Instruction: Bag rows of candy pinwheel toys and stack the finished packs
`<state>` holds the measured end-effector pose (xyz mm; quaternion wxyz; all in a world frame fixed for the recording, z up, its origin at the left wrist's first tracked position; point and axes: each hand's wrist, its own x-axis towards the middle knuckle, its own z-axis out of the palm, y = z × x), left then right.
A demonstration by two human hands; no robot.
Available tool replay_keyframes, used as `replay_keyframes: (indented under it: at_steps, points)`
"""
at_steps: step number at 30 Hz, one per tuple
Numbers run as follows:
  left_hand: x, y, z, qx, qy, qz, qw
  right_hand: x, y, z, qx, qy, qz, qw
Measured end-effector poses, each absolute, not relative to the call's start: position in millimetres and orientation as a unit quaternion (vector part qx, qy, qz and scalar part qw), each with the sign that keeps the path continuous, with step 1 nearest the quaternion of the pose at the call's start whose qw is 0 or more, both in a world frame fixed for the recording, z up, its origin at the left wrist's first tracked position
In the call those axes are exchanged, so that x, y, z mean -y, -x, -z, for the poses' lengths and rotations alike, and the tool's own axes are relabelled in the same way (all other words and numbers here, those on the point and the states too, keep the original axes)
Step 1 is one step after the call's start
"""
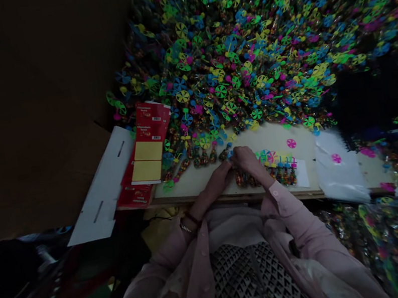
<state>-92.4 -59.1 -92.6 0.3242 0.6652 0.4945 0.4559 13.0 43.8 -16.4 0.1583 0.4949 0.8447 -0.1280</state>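
Note:
My left hand (222, 171) and my right hand (245, 159) meet at the front of the pale table (197, 182). Their fingers are pinched together around something small, partly bluish, that I cannot make out. Below and right of my right hand lies a row of small filled tubes (283, 175) with colourful fan tops, on a white card (301, 174). Several more filled tubes (205, 157) stand side by side to the upper left of my left hand. A pink fan piece (291, 143) lies on the table to the right.
A huge heap of fan-topped tubes (245, 60) covers the back. Red printed cards (150, 121) and a white cardboard piece (104, 185) lie left. Plastic bags (339, 166) lie right, near a dark fuzzy object (370, 100). A brown cardboard surface (25, 112) rises at left.

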Motion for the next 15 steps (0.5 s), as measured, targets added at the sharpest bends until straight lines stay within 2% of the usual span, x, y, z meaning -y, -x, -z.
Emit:
replay_keyframes:
  at_steps: [10,15]
  points:
    - [59.2,92.4,96.9,-0.482,-0.708,-0.418,0.305,-48.2,-18.2,14.3,-0.849,-0.482,0.141,0.165]
    - [55.8,88.7,99.4,-0.496,-0.688,-0.432,0.307,-45.4,-3.8,7.7,-0.822,-0.548,0.099,0.115]
